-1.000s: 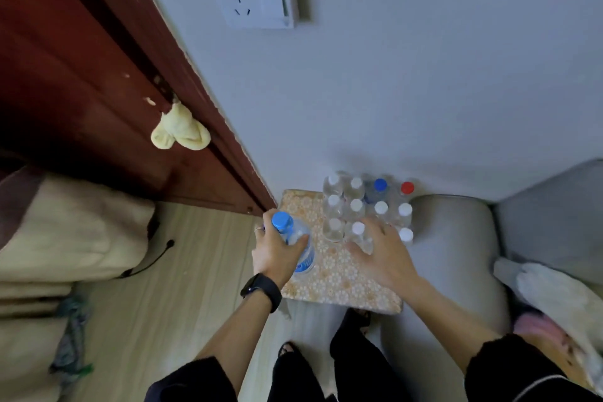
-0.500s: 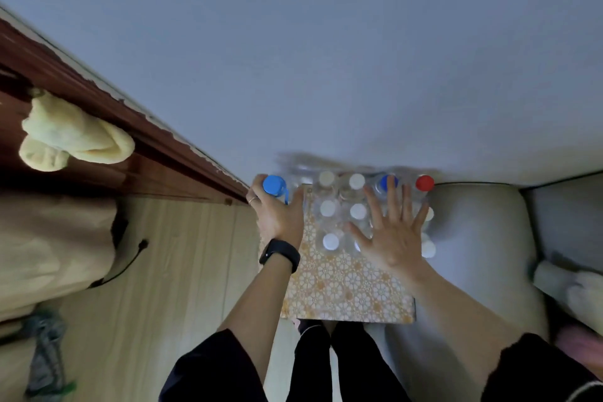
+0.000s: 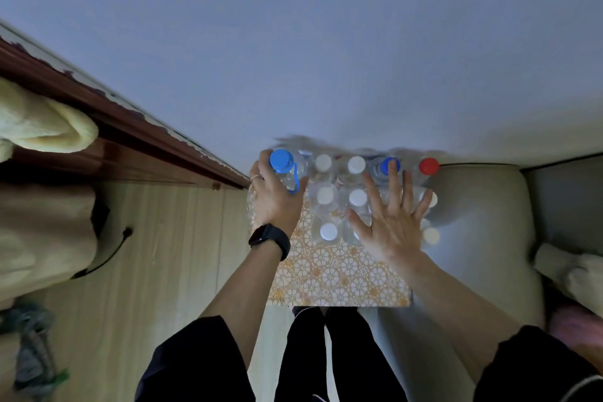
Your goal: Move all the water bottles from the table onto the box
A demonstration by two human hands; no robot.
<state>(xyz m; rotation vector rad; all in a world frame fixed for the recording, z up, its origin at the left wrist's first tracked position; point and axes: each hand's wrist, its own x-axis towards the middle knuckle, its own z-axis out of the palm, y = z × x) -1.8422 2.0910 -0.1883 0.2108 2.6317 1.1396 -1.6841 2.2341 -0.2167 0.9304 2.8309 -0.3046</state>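
Note:
A box [image 3: 339, 274] covered in an orange flower pattern stands against the wall. Several clear water bottles with white caps [image 3: 357, 197] stand packed on its far half, plus one with a dark blue cap [image 3: 388, 164] and one with a red cap [image 3: 428, 166]. My left hand [image 3: 272, 197] grips a clear bottle with a light blue cap [image 3: 281, 160] at the box's far left corner, beside the others. My right hand [image 3: 391, 222] lies flat with spread fingers over the bottle tops on the right, hiding some caps.
A grey cushioned seat [image 3: 483, 222] adjoins the box on the right. A dark wooden door frame [image 3: 130, 134] and a yellow cloth [image 3: 42, 121] are at the left, above a wood floor [image 3: 169, 254] with beige bundles. My legs stand before the box.
My left hand carried the light-blue-capped bottle from the box's near left side to its far left corner. My right hand spread flat over the bottle tops. The view tilted down.

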